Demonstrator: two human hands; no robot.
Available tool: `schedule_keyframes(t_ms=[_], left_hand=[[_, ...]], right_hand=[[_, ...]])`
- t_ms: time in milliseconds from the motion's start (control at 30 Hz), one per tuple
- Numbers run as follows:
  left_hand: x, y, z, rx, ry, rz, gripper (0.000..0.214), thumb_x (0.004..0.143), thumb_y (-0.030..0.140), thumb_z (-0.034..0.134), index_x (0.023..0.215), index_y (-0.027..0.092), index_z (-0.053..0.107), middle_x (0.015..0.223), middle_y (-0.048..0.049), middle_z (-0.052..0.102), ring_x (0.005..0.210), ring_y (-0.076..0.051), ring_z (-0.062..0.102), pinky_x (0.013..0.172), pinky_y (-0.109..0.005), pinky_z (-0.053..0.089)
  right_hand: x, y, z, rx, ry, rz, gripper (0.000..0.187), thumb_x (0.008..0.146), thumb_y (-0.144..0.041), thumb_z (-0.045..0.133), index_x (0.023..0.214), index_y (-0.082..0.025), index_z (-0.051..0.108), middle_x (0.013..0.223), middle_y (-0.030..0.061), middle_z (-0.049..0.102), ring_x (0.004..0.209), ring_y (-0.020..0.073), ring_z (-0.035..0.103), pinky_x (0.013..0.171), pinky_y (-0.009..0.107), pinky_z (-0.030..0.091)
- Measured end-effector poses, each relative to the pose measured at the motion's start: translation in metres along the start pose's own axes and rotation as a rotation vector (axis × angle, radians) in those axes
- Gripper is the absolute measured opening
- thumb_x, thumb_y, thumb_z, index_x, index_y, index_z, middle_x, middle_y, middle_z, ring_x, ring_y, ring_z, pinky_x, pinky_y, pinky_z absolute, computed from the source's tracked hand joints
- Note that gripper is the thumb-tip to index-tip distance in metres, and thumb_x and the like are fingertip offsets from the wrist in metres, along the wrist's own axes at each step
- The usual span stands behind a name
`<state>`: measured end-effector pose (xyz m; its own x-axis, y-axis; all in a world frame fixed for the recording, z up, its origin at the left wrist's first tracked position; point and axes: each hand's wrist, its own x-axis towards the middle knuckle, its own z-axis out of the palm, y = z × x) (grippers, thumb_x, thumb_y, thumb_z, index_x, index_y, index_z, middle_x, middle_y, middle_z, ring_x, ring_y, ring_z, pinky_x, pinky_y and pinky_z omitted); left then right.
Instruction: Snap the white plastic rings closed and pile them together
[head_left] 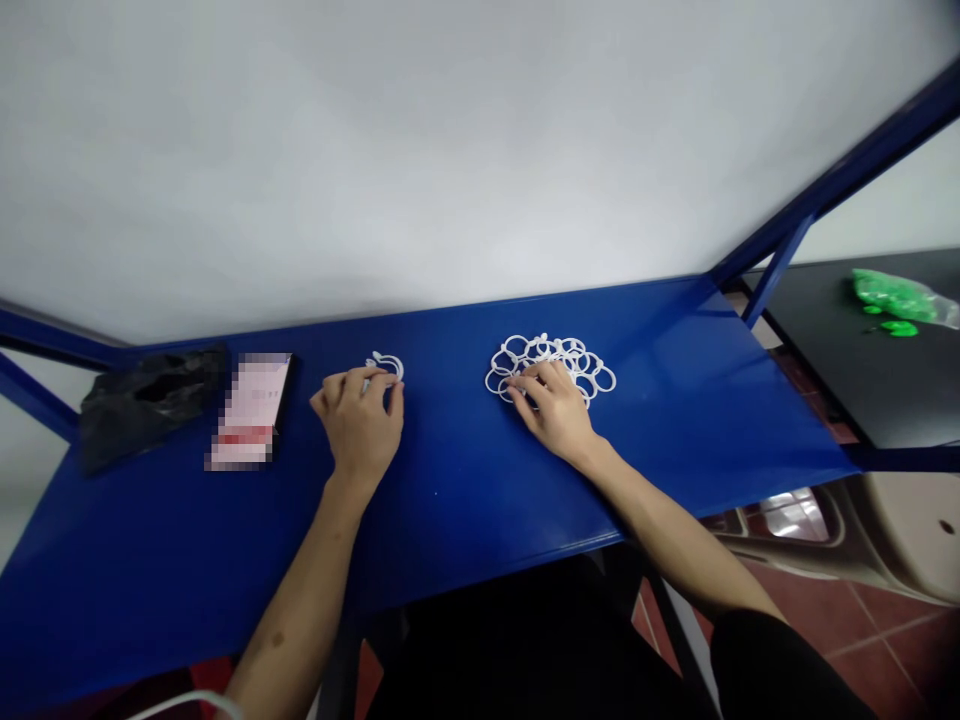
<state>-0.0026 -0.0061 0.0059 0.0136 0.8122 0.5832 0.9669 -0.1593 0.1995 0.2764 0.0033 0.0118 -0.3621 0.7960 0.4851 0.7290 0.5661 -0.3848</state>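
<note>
My left hand (360, 415) rests on the blue shelf (675, 400), its fingers curled around a small cluster of white plastic rings (388, 366). To its right, my right hand (551, 405) lies over the near edge of a flat pile of several white plastic rings (551, 358), with the fingertips bent down onto the rings. Whether a ring is pinched in the right fingers is hidden.
A black plastic bag (146, 400) lies at the shelf's left end beside a blurred pink and white box (251, 410). A dark table (847, 350) at the right carries a bag of green parts (900, 298). Blue frame bars (825, 190) rise at the right.
</note>
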Motion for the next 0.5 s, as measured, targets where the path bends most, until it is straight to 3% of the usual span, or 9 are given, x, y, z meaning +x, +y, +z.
schedule_keyframes(t_ms=[200, 300, 500], left_hand=[[-0.006, 0.027, 0.000, -0.234, -0.046, 0.350, 0.012, 0.092, 0.017, 0.065, 0.102, 0.022, 0.070, 0.098, -0.0045, 0.072, 0.095, -0.022, 0.058, 0.088, -0.040, 0.047], [-0.010, 0.040, 0.000, -0.283, -0.048, 0.512, 0.016, 0.090, 0.013, 0.067, 0.104, 0.021, 0.070, 0.095, -0.0030, 0.072, 0.093, -0.020, 0.059, 0.085, -0.035, 0.048], [-0.014, 0.048, 0.003, -0.342, -0.001, 0.618, 0.018, 0.088, 0.013, 0.070, 0.103, 0.023, 0.069, 0.097, -0.0011, 0.073, 0.089, -0.019, 0.060, 0.081, -0.035, 0.051]], right_hand=[[-0.004, -0.012, 0.004, 0.213, -0.108, -0.028, 0.026, 0.103, -0.032, 0.052, 0.121, -0.019, 0.065, 0.103, 0.0092, 0.070, 0.095, 0.0219, 0.063, 0.087, 0.041, 0.055], [-0.007, -0.019, 0.008, 0.371, -0.126, 0.023, 0.034, 0.101, -0.038, 0.056, 0.130, -0.019, 0.058, 0.099, 0.0063, 0.071, 0.086, 0.0186, 0.066, 0.082, 0.037, 0.058], [-0.011, -0.024, 0.016, 0.526, -0.073, 0.083, 0.026, 0.100, -0.035, 0.058, 0.122, -0.020, 0.061, 0.089, 0.0027, 0.070, 0.074, 0.0133, 0.067, 0.073, 0.029, 0.059]])
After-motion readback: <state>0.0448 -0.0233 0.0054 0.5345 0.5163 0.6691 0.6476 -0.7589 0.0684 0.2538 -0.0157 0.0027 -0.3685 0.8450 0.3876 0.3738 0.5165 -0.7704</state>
